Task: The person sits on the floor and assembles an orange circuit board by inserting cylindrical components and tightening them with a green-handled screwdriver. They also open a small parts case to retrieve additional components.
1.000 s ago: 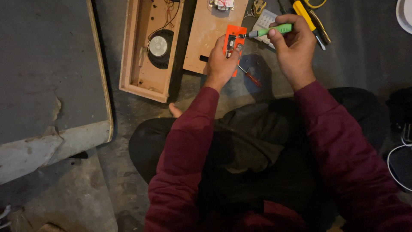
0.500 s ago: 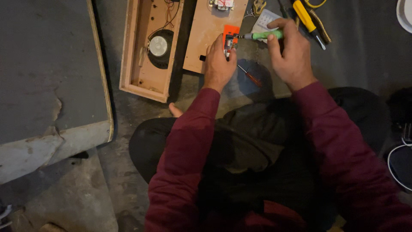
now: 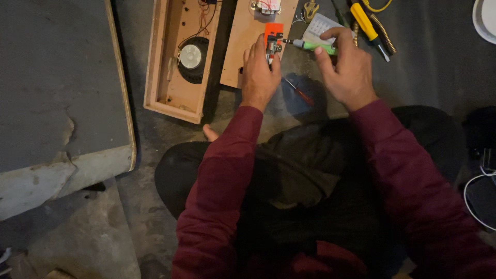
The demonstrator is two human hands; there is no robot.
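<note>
- Orange little part (image 3: 272, 35) sits pinched in my left hand (image 3: 260, 72), over the loose wooden panel (image 3: 248, 46); my fingers hide its lower end.
- My right hand (image 3: 347, 70) is closed round one green-handled tool (image 3: 316, 47), tip touching the orange part.
- Two screwdrivers lie on the floor: a small red one (image 3: 298, 92) between my hands, a yellow one (image 3: 366, 23) beyond.
- One open wooden box (image 3: 175, 62) holds one round speaker (image 3: 190, 56); its top is cut off.
- A pale flat packet (image 3: 319, 27) lies half hidden behind the tool.
</note>
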